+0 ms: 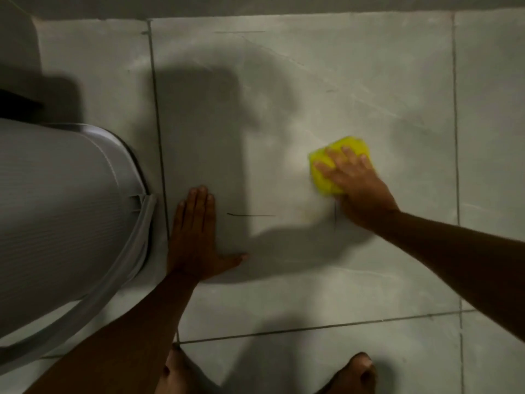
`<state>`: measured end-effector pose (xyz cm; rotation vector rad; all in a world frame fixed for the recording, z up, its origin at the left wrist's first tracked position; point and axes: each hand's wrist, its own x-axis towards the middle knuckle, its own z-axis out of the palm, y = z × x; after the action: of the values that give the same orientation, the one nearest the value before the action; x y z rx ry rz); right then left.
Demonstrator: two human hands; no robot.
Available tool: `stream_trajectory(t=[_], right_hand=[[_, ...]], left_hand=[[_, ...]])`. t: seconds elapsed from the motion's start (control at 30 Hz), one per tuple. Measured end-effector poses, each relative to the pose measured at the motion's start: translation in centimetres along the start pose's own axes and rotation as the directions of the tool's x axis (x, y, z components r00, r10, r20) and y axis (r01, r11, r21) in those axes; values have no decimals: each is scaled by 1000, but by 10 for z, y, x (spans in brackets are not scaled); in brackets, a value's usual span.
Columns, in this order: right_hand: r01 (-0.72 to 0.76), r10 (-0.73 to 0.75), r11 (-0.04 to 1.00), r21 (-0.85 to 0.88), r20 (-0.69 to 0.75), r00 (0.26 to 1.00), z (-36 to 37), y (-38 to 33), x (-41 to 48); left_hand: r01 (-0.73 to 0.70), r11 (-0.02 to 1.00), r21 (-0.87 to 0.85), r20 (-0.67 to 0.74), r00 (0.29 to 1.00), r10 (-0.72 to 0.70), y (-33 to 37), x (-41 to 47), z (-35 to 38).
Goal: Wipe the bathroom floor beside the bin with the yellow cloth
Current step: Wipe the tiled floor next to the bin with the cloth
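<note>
A bunched yellow cloth (345,147) lies on the pale grey tiled floor (312,89), right of centre. My right hand (358,183) presses flat on top of it, fingers spread over the cloth and pointing up-left. My left hand (196,237) rests palm-down on the bare tile, fingers together and thumb out to the right, holding nothing. It sits just right of the grey ribbed bin (56,211), which fills the left side of the view.
The wall base (255,7) runs along the top edge. Dark grout lines (456,137) cross the floor. Thin dark marks (250,215) lie on the tile between my hands. My bare feet (355,373) stand at the bottom edge.
</note>
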<state>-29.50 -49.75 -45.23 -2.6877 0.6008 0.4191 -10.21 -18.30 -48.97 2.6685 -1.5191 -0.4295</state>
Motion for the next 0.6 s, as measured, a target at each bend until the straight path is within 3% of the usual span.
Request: stream_trajectory(t=[0.07, 0.1, 0.13, 0.2, 0.23, 0.27, 0.3, 0.37, 0.43, 0.47, 0.5, 0.57, 0.6], right_hand=[[-380, 393, 915, 132, -86, 916, -3, -22, 32], [-429, 446, 890, 155, -94, 890, -1, -43, 42], [-349, 362, 928, 126, -103, 926, 5, -61, 42], [21, -21, 1000, 12, 9, 1000, 22, -78, 9], [165, -163, 986, -16, 84, 983, 26, -73, -15], [209, -208, 978, -1, 118, 971, 27, -64, -36], [176, -178, 984, 29, 93, 980, 28, -53, -46], [-64, 65, 992, 109, -7, 998, 26, -45, -29], [-337, 354, 929, 155, -93, 931, 25, -72, 13], [-377, 398, 911, 170, -113, 910, 25, -95, 30], [-306, 327, 937, 166, -121, 937, 26, -116, 39], [24, -21, 995, 98, -40, 999, 36, -143, 28], [157, -158, 986, 61, 15, 987, 40, -141, 11]], left_hand=[[-4, 1000, -4, 7, 1000, 4, 0, 0, 0], [-2, 1000, -8, 9, 1000, 2, 0, 0, 0], [-3, 1000, -11, 8, 1000, 3, 0, 0, 0], [-4, 1000, -9, 17, 1000, 4, 1, 1, -1], [2, 1000, -8, 21, 1000, -2, 0, 1, -1], [10, 1000, -11, 24, 1000, -9, -1, 1, 0], [16, 1000, -17, 31, 999, -15, -1, 0, 0], [15, 999, -28, 34, 999, -14, 1, 1, -1], [11, 999, -36, 20, 1000, -11, -1, 1, 2], [11, 999, -35, 18, 1000, -11, -2, 1, 2], [12, 999, -30, 17, 1000, -11, -2, 0, 2], [11, 1000, -25, 9, 1000, -11, 1, 0, 0], [9, 999, -31, 2, 1000, -9, 1, 1, 1]])
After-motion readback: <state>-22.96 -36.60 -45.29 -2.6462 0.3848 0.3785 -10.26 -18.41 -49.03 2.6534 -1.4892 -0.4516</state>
